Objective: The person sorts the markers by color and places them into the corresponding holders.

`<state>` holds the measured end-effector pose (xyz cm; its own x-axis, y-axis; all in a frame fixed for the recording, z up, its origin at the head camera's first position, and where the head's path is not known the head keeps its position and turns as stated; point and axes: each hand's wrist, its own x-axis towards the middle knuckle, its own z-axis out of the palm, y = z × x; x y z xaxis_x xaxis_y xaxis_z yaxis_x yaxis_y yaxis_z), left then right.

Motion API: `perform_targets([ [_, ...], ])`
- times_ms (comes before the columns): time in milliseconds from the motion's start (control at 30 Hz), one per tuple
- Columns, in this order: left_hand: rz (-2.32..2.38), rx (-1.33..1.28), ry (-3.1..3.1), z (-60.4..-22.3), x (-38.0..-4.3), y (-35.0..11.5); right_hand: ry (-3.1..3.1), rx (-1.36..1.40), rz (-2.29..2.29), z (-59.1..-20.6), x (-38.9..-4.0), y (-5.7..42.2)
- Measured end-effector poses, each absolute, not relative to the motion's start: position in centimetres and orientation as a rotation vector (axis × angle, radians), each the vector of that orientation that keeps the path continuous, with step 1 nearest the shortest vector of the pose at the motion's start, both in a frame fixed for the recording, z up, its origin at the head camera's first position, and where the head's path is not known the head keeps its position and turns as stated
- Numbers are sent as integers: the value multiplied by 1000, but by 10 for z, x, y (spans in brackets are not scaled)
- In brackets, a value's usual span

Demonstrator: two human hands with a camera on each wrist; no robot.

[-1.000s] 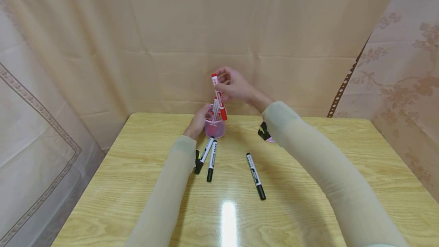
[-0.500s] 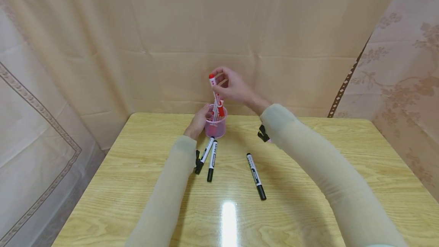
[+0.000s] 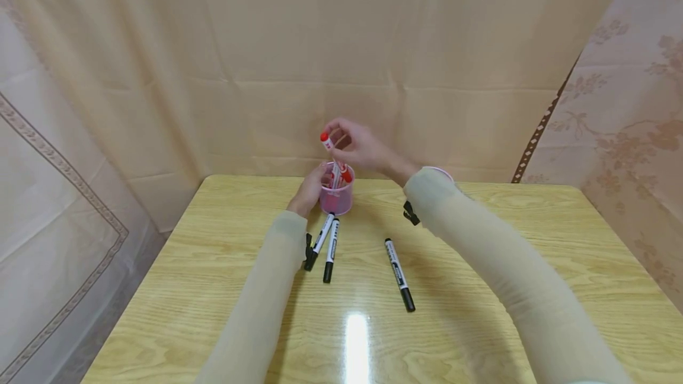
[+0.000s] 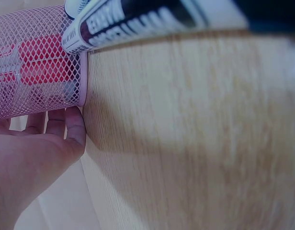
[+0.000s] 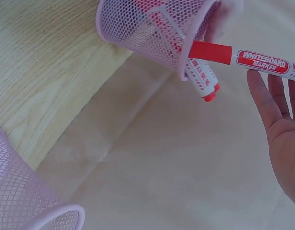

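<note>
Glossy yellow wood-grain tabletop (image 3: 176,271) | beige cloth backdrop (image 3: 288,46), 12 o'clock | pink mesh cup (image 3: 337,201) near far edge (image 3: 256,177), 12 o'clock, gripped by left hand (image 3: 308,190) | right hand (image 3: 361,146) pinching red-capped white marker (image 5: 262,62), cap downward at cup's mouth | tabletop stretches from black-capped white marker (image 3: 399,274) toward right edge (image 3: 622,244), 3 o'clock

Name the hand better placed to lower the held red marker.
Right hand, likely: it holds the red marker, cap at the mouth of the mesh cup, which the left hand holds.
</note>
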<state>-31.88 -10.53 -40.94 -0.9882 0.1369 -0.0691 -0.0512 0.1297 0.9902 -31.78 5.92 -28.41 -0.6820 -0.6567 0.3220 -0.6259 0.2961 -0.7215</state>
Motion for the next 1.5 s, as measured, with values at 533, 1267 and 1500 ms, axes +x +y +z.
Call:
perform_targets([
  [533,2034,64,2189,-407,-317,-106,2537,-1350,-1150,-300,-315,58],
  [1267,2073,115,2235,-412,-321,-103,2524,-1391,-1025,-326,-315,60],
  [1500,2074,123,2219,-410,-319,-104,2533,-1426,-982,-329,-314,61],
])
